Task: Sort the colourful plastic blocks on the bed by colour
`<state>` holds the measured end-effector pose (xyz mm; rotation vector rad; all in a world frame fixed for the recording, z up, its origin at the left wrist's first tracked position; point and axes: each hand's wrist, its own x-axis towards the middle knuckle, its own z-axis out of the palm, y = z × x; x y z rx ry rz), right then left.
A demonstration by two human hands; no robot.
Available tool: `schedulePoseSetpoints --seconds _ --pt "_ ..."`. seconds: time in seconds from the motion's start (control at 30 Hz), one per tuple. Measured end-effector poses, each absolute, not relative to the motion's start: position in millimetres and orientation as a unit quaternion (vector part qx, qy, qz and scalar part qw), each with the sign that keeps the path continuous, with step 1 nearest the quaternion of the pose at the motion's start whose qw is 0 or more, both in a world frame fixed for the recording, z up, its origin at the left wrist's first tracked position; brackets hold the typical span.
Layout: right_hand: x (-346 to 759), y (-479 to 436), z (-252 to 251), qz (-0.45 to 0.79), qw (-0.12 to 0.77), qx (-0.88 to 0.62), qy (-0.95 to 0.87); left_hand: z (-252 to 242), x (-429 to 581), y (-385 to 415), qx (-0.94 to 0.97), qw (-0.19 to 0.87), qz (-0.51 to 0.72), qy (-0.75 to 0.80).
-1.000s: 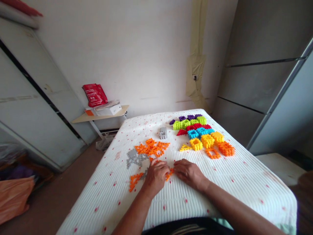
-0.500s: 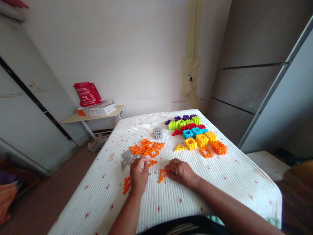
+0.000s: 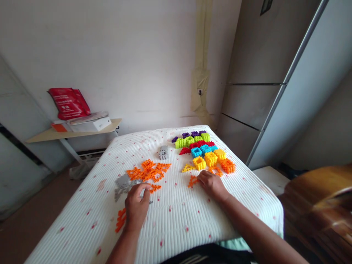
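My left hand (image 3: pixel 136 207) rests on the white quilted bed (image 3: pixel 178 216), fingers curled in a pinch at a grey plastic piece (image 3: pixel 124 184) beside a pile of flat orange pieces (image 3: pixel 148 171). My right hand (image 3: pixel 211 184) lies further right, fingers closed on an orange piece (image 3: pixel 193 180). More orange pieces (image 3: pixel 120 220) lie to the left of my left wrist. Beyond my right hand stand rows of built cubes: orange (image 3: pixel 228 165), yellow (image 3: pixel 211 158), blue (image 3: pixel 202 150), red, green (image 3: pixel 189 140) and purple.
A small grey cube (image 3: pixel 164 152) stands alone mid-bed. A low shelf (image 3: pixel 71 132) by the wall carries a red bag (image 3: pixel 68 103) and a white box. Grey cabinet panels (image 3: pixel 264 91) rise on the right, with wooden furniture (image 3: pixel 319 205) at the near right.
My hands have drawn apart: the left moved left to the grey pieces, the right carried an orange piece to the right toward the cubes. The view swung to the right.
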<state>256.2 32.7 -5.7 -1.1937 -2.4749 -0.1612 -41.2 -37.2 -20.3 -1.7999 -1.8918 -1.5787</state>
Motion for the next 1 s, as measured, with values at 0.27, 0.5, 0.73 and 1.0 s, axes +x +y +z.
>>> schedulePoseSetpoints --seconds 0.27,0.5,0.73,1.0 --pt "284 39 -1 -0.095 0.169 -0.464 -0.864 -22 -41 -37 -0.59 0.035 -0.516 -0.62" --pt "285 39 -1 -0.085 0.163 -0.448 -0.875 -24 -43 -37 -0.586 0.047 -0.509 -0.629" --pt "275 29 -3 -0.121 0.27 -0.358 -0.886 -14 -37 -37 -0.604 0.096 -0.363 -0.703" --pt "266 24 -7 -0.122 0.286 -0.281 -0.908 5 -16 -47 -0.593 0.082 -0.208 -0.773"
